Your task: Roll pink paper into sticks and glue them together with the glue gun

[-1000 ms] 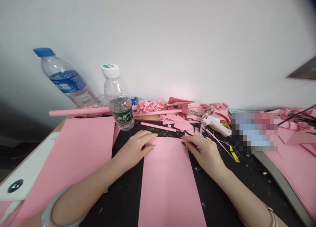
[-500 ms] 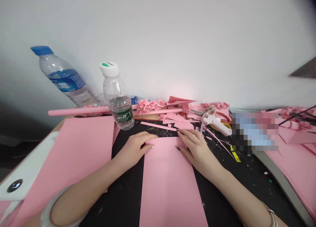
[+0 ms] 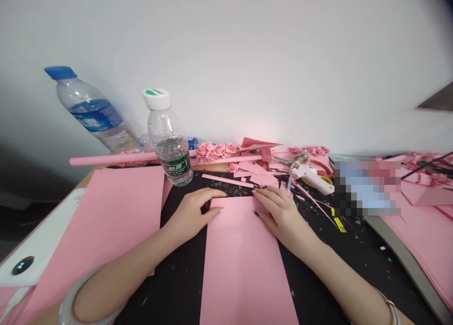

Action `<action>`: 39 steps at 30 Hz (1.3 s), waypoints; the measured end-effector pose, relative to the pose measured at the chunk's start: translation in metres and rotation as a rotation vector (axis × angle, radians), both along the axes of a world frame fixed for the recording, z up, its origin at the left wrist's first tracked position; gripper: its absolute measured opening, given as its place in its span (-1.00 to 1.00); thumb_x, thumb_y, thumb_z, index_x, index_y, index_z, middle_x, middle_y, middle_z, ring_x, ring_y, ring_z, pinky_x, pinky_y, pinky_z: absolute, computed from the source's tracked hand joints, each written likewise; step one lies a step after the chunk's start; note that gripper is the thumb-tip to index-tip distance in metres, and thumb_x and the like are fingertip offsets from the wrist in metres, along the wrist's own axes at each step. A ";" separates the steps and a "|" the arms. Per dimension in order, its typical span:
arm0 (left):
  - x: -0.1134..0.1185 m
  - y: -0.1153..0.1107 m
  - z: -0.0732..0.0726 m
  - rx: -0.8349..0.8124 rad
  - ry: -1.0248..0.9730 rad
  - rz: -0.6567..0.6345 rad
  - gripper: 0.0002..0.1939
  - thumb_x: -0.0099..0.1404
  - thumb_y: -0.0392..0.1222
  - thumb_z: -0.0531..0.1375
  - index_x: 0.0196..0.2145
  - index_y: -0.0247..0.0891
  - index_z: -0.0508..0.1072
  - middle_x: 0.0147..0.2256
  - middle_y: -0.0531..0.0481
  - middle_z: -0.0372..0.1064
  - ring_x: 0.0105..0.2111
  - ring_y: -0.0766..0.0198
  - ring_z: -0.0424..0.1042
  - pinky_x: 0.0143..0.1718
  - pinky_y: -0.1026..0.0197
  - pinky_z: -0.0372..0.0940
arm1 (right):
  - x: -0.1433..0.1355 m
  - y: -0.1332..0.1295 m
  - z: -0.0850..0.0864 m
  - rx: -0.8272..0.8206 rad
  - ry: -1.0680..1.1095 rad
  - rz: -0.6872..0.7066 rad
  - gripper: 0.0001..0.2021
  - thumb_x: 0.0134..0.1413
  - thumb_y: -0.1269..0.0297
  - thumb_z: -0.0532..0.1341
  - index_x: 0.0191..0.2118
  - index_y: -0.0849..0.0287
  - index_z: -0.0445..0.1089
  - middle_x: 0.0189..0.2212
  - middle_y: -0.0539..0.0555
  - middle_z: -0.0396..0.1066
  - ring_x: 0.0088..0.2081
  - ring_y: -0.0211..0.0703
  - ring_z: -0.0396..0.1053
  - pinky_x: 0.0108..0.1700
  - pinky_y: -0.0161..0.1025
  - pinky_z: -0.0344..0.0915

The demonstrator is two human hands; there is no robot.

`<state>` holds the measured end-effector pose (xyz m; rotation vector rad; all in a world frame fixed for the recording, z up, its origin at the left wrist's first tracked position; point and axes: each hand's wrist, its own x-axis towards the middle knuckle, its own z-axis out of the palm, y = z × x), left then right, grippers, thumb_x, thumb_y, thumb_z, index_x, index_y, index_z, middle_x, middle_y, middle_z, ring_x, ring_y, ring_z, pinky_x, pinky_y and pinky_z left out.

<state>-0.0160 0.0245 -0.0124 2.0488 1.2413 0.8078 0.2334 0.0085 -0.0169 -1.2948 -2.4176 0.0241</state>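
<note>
A long sheet of pink paper [image 3: 244,268] lies on the black work surface in front of me, and its far edge seems slightly raised. At the far left corner, my left hand [image 3: 193,212] grips that edge between thumb and fingers. My right hand [image 3: 276,209] holds the far right corner, thumb on top and fingers bent over the edge. Just beyond the sheet are a thin pink paper strip [image 3: 228,180] and pink scraps [image 3: 262,176]. A white glue gun [image 3: 307,174] rests past my right hand, its nozzle close to my fingers.
Two bottles, one with a white cap [image 3: 171,155] and one with a blue cap [image 3: 95,112], stand at the back left. Pink paper roses [image 3: 215,150] and a pink tube [image 3: 109,160] lie along the wall. A larger pink sheet [image 3: 120,212] covers a white device [image 3: 46,240] partly.
Both hands stay at the far edge of the pink paper; the right fingers shift slightly. A small display on the white device has lit up.
</note>
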 end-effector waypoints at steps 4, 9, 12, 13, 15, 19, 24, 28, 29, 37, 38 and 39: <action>0.001 -0.002 0.006 -0.100 -0.116 -0.080 -0.79 0.20 -0.30 0.16 -0.18 -0.22 0.44 -0.24 0.00 0.40 -0.30 0.28 0.36 -0.33 0.29 0.25 | -0.002 0.001 0.001 -0.036 0.017 -0.014 -0.69 0.15 0.39 0.12 0.02 0.27 0.31 -0.06 0.18 0.40 -0.01 0.06 0.25 0.01 0.08 0.22; 0.001 -0.001 0.008 -0.274 -0.287 -0.133 -0.79 0.27 -0.16 0.12 -0.17 -0.25 0.44 -0.22 -0.02 0.39 -0.22 0.26 0.36 -0.21 0.28 0.24 | -0.002 0.000 0.001 -0.054 0.020 -0.024 -0.68 0.13 0.39 0.14 0.02 0.26 0.31 -0.06 0.17 0.40 -0.01 0.05 0.26 0.00 0.06 0.21; 0.001 0.000 0.010 -0.305 -0.318 -0.126 -0.78 0.31 -0.13 0.07 -0.20 -0.26 0.46 -0.22 -0.01 0.41 -0.18 0.25 0.36 -0.15 0.28 0.22 | -0.002 0.000 0.001 -0.063 0.022 -0.025 -0.68 0.13 0.39 0.14 0.02 0.26 0.31 -0.06 0.17 0.40 -0.01 0.04 0.26 0.01 0.05 0.20; 0.001 0.000 0.011 -0.310 -0.319 -0.126 -0.78 0.32 -0.13 0.07 -0.21 -0.26 0.46 -0.22 0.00 0.42 -0.18 0.24 0.36 -0.15 0.27 0.21 | -0.002 0.000 0.001 -0.067 0.022 -0.026 -0.68 0.13 0.39 0.14 0.02 0.25 0.31 -0.05 0.17 0.40 -0.01 0.04 0.26 0.01 0.05 0.20; 0.001 0.001 0.014 -0.320 -0.312 -0.124 -0.77 0.33 -0.13 0.06 -0.23 -0.26 0.47 -0.23 0.00 0.43 -0.18 0.23 0.37 -0.15 0.27 0.21 | -0.002 0.000 0.001 -0.076 0.022 -0.028 -0.68 0.13 0.39 0.14 0.02 0.25 0.31 -0.05 0.17 0.39 -0.01 0.04 0.26 0.01 0.04 0.20; 0.000 0.001 0.015 -0.315 -0.275 -0.126 -0.73 0.36 -0.13 0.01 -0.23 -0.25 0.48 -0.21 0.00 0.44 -0.18 0.23 0.38 -0.15 0.26 0.21 | -0.001 0.000 0.001 -0.083 0.025 -0.026 -0.68 0.13 0.39 0.13 0.02 0.24 0.30 -0.04 0.17 0.39 0.00 0.04 0.26 0.01 0.04 0.20; 0.001 0.000 0.008 -0.180 -0.194 -0.009 -0.75 0.35 -0.20 0.00 -0.15 -0.23 0.44 -0.14 -0.02 0.41 -0.10 0.23 0.35 -0.06 0.24 0.19 | 0.000 0.000 0.000 -0.086 0.031 -0.028 -0.68 0.14 0.38 0.13 0.03 0.22 0.30 -0.04 0.16 0.39 0.00 0.04 0.26 0.02 0.03 0.20; -0.001 -0.001 0.003 -0.069 -0.180 0.021 -0.81 0.30 -0.24 0.06 -0.15 -0.22 0.39 -0.12 -0.05 0.36 -0.21 0.26 0.38 -0.23 0.28 0.30 | 0.000 0.000 0.000 -0.075 0.033 -0.028 -0.69 0.13 0.38 0.13 0.02 0.20 0.31 -0.05 0.16 0.40 -0.01 0.02 0.28 0.00 0.04 0.21; -0.001 -0.002 0.003 -0.031 -0.168 0.009 -0.83 0.29 -0.23 0.07 -0.17 -0.23 0.40 -0.11 -0.07 0.34 -0.20 0.25 0.38 -0.25 0.27 0.31 | 0.000 0.000 0.000 -0.074 0.033 -0.028 -0.69 0.13 0.38 0.13 0.01 0.19 0.31 -0.05 0.16 0.40 -0.01 0.02 0.28 0.00 0.04 0.22; -0.004 -0.003 0.005 0.185 0.001 -0.132 -0.83 0.25 -0.34 0.11 -0.31 -0.21 0.49 -0.01 -0.09 0.29 0.00 0.17 0.27 0.04 0.11 0.17 | -0.001 0.000 0.001 -0.058 0.038 -0.019 -0.69 0.13 0.37 0.12 0.02 0.17 0.33 -0.07 0.18 0.41 -0.02 0.03 0.31 -0.02 0.06 0.26; -0.004 -0.003 0.005 0.181 0.005 -0.148 -0.84 0.24 -0.34 0.11 -0.31 -0.20 0.49 -0.01 -0.08 0.29 0.00 0.16 0.26 0.04 0.10 0.17 | -0.001 0.000 0.001 -0.055 0.040 -0.018 -0.69 0.13 0.37 0.12 0.02 0.16 0.33 -0.07 0.18 0.42 -0.03 0.03 0.31 -0.02 0.06 0.27; -0.004 -0.004 0.005 0.176 0.008 -0.159 -0.85 0.24 -0.32 0.13 -0.31 -0.20 0.50 -0.01 -0.08 0.29 0.01 0.16 0.26 0.04 0.10 0.17 | -0.001 0.000 0.001 -0.053 0.044 -0.017 -0.69 0.13 0.37 0.12 0.02 0.15 0.33 -0.08 0.18 0.42 -0.03 0.03 0.31 -0.03 0.06 0.27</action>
